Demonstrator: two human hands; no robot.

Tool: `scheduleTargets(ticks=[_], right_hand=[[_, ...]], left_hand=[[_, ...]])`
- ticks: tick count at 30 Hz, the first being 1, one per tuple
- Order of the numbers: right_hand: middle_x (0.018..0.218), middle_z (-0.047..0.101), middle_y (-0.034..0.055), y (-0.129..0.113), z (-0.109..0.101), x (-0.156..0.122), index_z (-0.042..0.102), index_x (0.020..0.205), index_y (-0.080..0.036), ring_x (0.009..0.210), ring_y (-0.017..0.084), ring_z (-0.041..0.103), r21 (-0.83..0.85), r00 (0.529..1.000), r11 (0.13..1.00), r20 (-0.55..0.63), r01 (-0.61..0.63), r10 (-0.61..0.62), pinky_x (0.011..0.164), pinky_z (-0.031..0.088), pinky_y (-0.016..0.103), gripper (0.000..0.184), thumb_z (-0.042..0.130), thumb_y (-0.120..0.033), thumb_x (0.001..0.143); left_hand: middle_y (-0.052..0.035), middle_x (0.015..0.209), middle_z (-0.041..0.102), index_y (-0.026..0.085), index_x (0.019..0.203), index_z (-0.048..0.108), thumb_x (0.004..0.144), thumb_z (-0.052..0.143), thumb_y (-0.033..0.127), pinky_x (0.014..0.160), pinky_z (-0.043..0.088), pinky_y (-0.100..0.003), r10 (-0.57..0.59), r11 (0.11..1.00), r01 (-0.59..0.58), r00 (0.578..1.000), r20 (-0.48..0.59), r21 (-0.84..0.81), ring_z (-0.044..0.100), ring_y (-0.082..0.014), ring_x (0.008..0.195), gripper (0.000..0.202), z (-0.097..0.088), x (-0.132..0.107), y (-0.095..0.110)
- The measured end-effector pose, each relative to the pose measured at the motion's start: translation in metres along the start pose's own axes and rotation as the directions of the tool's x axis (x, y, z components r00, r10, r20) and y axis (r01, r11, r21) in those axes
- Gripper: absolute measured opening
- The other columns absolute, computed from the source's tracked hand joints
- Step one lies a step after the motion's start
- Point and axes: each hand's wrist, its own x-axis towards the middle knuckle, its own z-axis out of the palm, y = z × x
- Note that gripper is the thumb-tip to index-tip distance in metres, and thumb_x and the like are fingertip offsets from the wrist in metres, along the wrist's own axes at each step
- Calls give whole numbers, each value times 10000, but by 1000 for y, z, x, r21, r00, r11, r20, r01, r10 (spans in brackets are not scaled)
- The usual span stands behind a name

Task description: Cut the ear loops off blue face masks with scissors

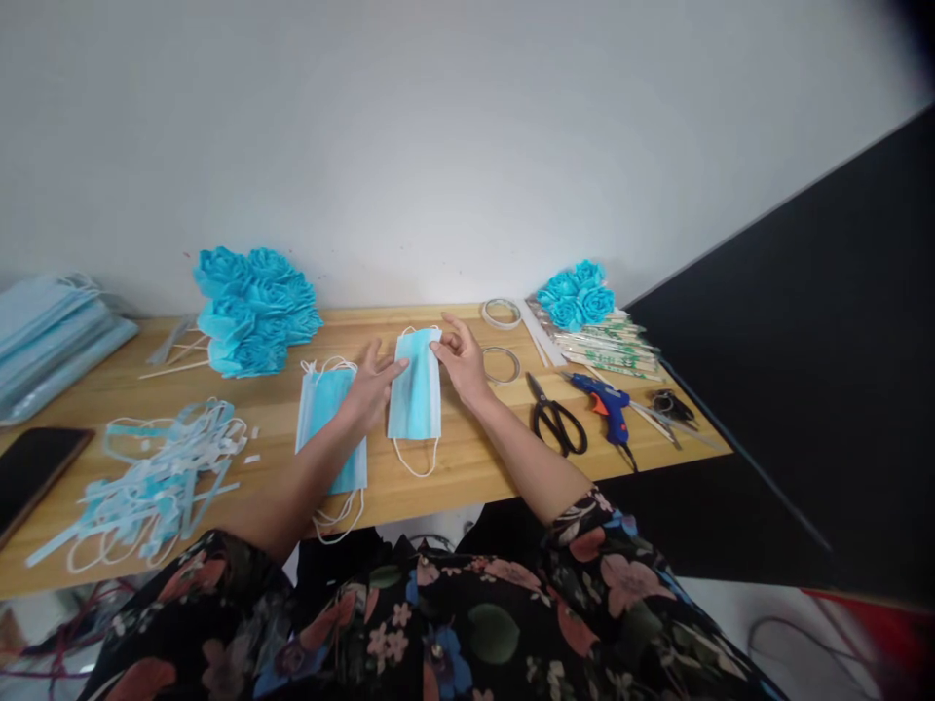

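Observation:
A single light-blue face mask lies upright in front of me on the wooden table, white ear loops at its top and bottom. My right hand pinches its upper right edge between thumb and fingers. At its left edge, my left hand rests with fingers spread, the fingertips touching the mask. Beneath my left wrist sits a small stack of blue masks, partly covered by my forearm.
Blue paper-like flowers on sticks and a heap of cut strips lie left. Packed masks and a phone are farther left. Right are tape rolls, scissors, a blue glue gun and more flowers.

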Motion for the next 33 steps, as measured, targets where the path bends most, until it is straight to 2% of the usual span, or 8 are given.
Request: scheduleTargets(ticks=[4, 7, 13, 18, 21, 24, 28, 33], right_hand=[[851, 659, -9, -1, 0, 0, 551, 1331, -277, 788, 165, 611, -29, 1000, 999, -3, 17, -17, 740, 521, 318, 576, 720, -412, 797], [813, 619, -14, -1, -1, -1, 570, 1309, -272, 766, 165, 586, -75, 1000, 997, -8, 18, -18, 716, 511, 317, 550, 714, -434, 803], [770, 591, -11, -4, -2, -2, 595, 1287, -264, 728, 169, 570, -136, 999, 990, -37, -31, 26, 729, 522, 329, 533, 661, -526, 827], [844, 653, 27, -10, -1, -4, 602, 1284, -260, 727, 168, 606, -101, 993, 988, -4, -120, 121, 710, 533, 327, 593, 540, -671, 862], [790, 645, 21, -9, 0, -5, 684, 1050, -222, 678, 156, 598, -72, 978, 979, 77, -190, 196, 637, 509, 299, 567, 554, -725, 822], [675, 602, -9, -6, 0, -6, 666, 797, -198, 616, 137, 556, -121, 965, 970, 133, -209, 224, 606, 473, 277, 482, 678, -677, 747], [599, 566, -35, -3, -1, -7, 619, 699, -196, 570, 116, 503, -179, 965, 968, 164, -174, 204, 590, 417, 258, 415, 717, -596, 748], [582, 525, -43, -2, -3, -5, 567, 664, -210, 561, 118, 469, -204, 975, 966, 118, -161, 188, 567, 386, 255, 411, 665, -592, 781]], left_hand=[[-131, 1240, 710, 151, 1353, 588, 693, 874, 318, 932, 573, -383, 6, 998, -15, 986, 169, 57, 685, -296, 1110, 738, 0, -3, 3], [-130, 1120, 752, 129, 1201, 673, 637, 906, 342, 871, 582, -387, -42, 995, 24, 982, 184, 101, 713, -289, 998, 646, -2, -4, 4], [-109, 924, 786, 129, 999, 728, 570, 920, 347, 742, 607, -377, -123, 981, 117, 992, 33, 153, 730, -251, 772, 518, -5, -3, 3], [-123, 882, 787, 124, 966, 736, 575, 900, 404, 752, 616, -399, -69, 986, 71, 997, -15, 153, 749, -299, 823, 508, -5, -3, 6], [-127, 894, 789, 126, 948, 738, 569, 904, 418, 763, 616, -398, -37, 988, 42, 999, -38, 150, 751, -303, 837, 507, -5, -2, 6], [-125, 901, 790, 123, 938, 737, 561, 910, 432, 765, 615, -389, -14, 990, 19, 999, -39, 137, 754, -296, 832, 517, -5, -2, 6], [-115, 854, 784, 119, 937, 721, 588, 896, 472, 763, 612, -396, 4, 992, 2, 999, -50, 127, 754, -294, 816, 527, -4, -2, 4], [-94, 803, 773, 131, 899, 705, 589, 887, 520, 788, 612, -408, 29, 996, -22, 996, -79, 90, 752, -295, 827, 530, -4, 1, 4]])
